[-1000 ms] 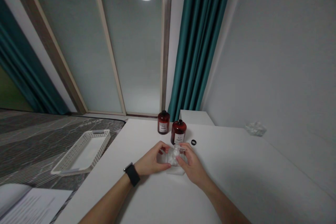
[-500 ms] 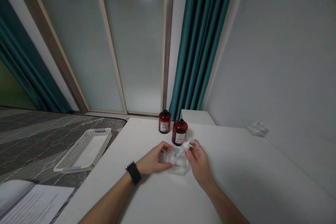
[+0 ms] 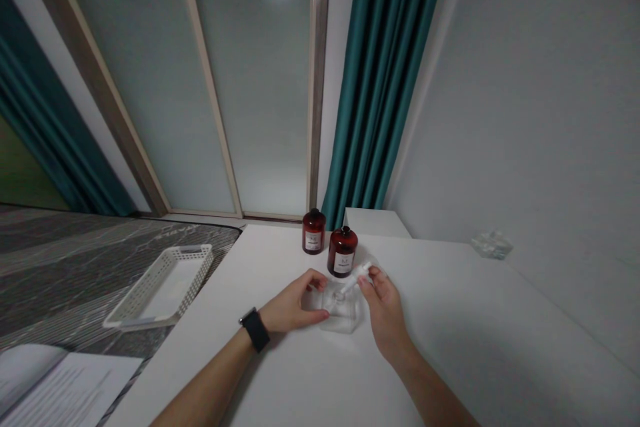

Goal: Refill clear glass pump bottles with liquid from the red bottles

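Note:
A clear, square-sided container point(image 3: 339, 321), likely a bottle, stands on the white table in front of me. My left hand point(image 3: 297, 303), with a black watch on its wrist, curves round its left side, thumb and fingers at its edges. Pinched in my right hand point(image 3: 381, 297) is a white pump head point(image 3: 361, 272), tilted over the container. Its lower end is at the container's top; whether it sits inside the opening I cannot tell. Just behind stand two dark-red bottles with black tops and white labels, the nearer bottle point(image 3: 343, 253) and the farther bottle point(image 3: 313, 233).
A white perforated basket point(image 3: 193, 288) and an open book point(image 3: 75, 387) lie on a dark patterned surface to the left. Crumpled clear plastic point(image 3: 491, 245) lies at the table's right edge by the wall. A white box-like piece point(image 3: 375, 222) stands behind the table.
My right hand has moved slightly right, turning the pump head so its nozzle now points up and right. My left hand and the container stay in place.

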### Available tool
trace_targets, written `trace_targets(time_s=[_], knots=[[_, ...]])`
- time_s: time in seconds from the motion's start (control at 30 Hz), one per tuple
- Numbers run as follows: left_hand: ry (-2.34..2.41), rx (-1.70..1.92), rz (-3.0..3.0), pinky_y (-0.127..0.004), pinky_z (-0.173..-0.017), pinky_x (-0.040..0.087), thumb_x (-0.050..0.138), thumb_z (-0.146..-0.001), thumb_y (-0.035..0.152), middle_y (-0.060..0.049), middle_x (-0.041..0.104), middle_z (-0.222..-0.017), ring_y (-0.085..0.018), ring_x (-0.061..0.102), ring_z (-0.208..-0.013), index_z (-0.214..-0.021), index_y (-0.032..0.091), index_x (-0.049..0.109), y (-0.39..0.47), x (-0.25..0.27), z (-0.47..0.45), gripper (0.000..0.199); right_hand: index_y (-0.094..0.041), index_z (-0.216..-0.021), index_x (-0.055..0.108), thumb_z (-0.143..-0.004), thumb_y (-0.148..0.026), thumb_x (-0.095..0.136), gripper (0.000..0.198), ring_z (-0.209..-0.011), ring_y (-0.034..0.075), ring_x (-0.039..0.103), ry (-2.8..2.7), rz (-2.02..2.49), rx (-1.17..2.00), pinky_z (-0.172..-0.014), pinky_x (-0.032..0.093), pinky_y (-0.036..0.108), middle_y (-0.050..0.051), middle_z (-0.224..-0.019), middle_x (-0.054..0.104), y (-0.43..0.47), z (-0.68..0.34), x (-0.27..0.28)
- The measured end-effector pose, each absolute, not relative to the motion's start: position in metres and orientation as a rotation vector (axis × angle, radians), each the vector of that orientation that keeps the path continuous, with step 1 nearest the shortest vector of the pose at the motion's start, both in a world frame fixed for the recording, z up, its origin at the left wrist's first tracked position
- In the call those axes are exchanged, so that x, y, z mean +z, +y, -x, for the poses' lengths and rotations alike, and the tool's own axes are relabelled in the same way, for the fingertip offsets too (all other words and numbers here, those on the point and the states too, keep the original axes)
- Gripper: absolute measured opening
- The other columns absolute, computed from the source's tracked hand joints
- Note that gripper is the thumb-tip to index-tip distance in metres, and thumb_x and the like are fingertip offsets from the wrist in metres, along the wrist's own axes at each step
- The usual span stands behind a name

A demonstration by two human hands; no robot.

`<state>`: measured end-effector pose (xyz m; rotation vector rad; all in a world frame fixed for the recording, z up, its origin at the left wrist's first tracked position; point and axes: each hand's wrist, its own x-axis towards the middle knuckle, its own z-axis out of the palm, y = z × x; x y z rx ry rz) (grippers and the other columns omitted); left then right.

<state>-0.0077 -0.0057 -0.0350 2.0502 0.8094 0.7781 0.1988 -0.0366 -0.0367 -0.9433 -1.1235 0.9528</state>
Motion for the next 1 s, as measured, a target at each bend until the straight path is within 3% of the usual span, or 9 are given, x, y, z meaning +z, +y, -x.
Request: trace_targets(time_s=[0.5,0.77,1.0], knots=[[0.811,0.775,-2.060,-0.038,-0.089,0.045,0.073,-0.073,0.023,-0.005,0.059,-0.105,-0.024,0.056,-0.099,-0.108,0.019,0.052,-0.005,-0.036,0.008,0.041,-0.023,-0.099,0.062,-0.088,-0.045,0.061,0.025,-0.082,0.020,0.059,-1.038,0.980,0.972,-0.075,0.049,0.031,0.001,-0.089,0.065,-0.034,-0.201,-0.042],[0.800,0.770,-2.058,-0.039,-0.090,0.044,0.073,-0.075,0.025,-0.006,0.059,-0.107,-0.024,0.055,-0.099,-0.109,0.019,0.051,-0.005,-0.035,0.008,0.041,-0.021,-0.103,0.064,-0.086,-0.052,0.061,0.035,-0.085,0.023,0.061,-1.029,1.001,0.953,-0.077,0.050,0.035,0.004,-0.087,0.067,-0.034,-0.201,-0.046],[0.814,0.767,-2.036,-0.039,-0.092,0.044,0.072,-0.074,0.024,-0.006,0.058,-0.108,-0.024,0.055,-0.100,-0.109,0.018,0.051,-0.006,-0.035,0.008,0.041,-0.022,-0.105,0.062,-0.089,-0.049,0.058,0.031,-0.085,0.021,0.060,-1.082,0.990,0.892,-0.077,0.049,0.033,0.003,-0.094,0.067,-0.033,-0.206,-0.049]])
